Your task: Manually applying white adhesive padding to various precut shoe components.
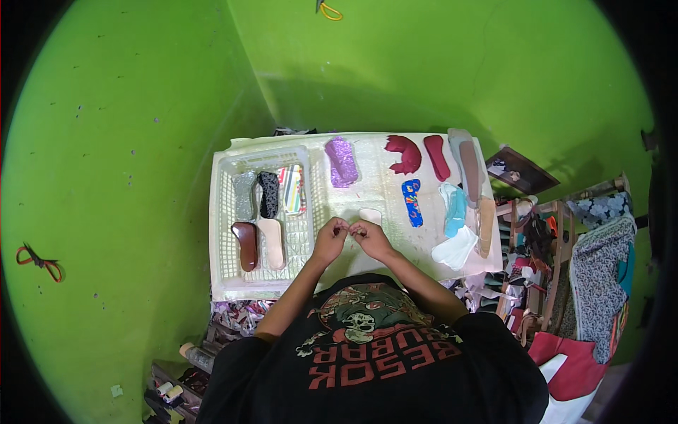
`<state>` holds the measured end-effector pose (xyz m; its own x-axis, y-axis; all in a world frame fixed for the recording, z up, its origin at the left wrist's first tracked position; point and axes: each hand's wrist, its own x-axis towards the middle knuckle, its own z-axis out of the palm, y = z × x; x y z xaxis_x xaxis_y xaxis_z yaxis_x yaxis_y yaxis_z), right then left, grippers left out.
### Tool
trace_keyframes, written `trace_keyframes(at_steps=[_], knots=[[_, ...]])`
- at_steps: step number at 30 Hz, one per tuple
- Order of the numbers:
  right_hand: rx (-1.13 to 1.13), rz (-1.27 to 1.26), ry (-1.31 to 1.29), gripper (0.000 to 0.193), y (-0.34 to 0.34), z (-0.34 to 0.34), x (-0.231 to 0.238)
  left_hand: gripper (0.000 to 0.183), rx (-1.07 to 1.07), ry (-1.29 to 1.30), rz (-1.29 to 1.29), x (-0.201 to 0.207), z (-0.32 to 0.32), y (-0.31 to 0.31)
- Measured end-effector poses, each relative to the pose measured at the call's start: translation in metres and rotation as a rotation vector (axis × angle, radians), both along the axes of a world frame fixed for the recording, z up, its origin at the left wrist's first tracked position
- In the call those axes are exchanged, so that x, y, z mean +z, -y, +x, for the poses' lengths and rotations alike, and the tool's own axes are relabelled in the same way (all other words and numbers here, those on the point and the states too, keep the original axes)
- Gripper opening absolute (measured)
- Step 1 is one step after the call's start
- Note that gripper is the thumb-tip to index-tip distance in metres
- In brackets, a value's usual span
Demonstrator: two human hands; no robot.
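Close together at the near middle of the white table, my left hand (330, 240) and my right hand (371, 238) have their fingertips pinched and almost meeting. Whatever they hold, if anything, is too small to make out. Just beyond the fingers lies a cream rounded piece (371, 215), partly covered by them. A white plastic basket (306, 233) stands left of my hands. Inside it are sole-shaped pieces: silver (245, 196), black speckled (268, 194), striped (291, 189), glossy brown (246, 245) and beige (270, 243).
Across the table (378, 159) lie a purple glittery piece (342, 161), a dark red curved piece (404, 155), a blue patterned piece (412, 202) and white pieces (455, 247). Fabric-laden racks (558, 261) stand at right. Red-handled scissors (39, 263) hang on the green wall.
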<state>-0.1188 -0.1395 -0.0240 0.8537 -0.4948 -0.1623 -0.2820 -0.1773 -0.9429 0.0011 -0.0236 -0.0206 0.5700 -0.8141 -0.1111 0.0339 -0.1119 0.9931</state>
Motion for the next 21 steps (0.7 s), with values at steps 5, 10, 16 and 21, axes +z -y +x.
trace_keyframes(at_steps=[5, 10, 16, 21], knots=[[-0.035, -0.084, -0.137, 0.026, 0.028, -0.038, -0.036, 0.016, -0.104, -0.105, 0.118, -0.037, -0.022, 0.009], [-0.092, -0.189, -0.412, 0.052, 0.028, -0.067, -0.072, 0.041, -0.206, 0.099, 0.294, -0.072, -0.045, 0.013], [-0.105, -0.171, -0.413, 0.056, 0.026, -0.077, -0.075, 0.048, -0.347, 0.054, 0.265, -0.080, -0.062, 0.019], [0.016, -0.159, -0.458, 0.056, 0.034, -0.072, -0.069, 0.052, -0.341, 0.088, 0.329, -0.085, -0.071, 0.012]])
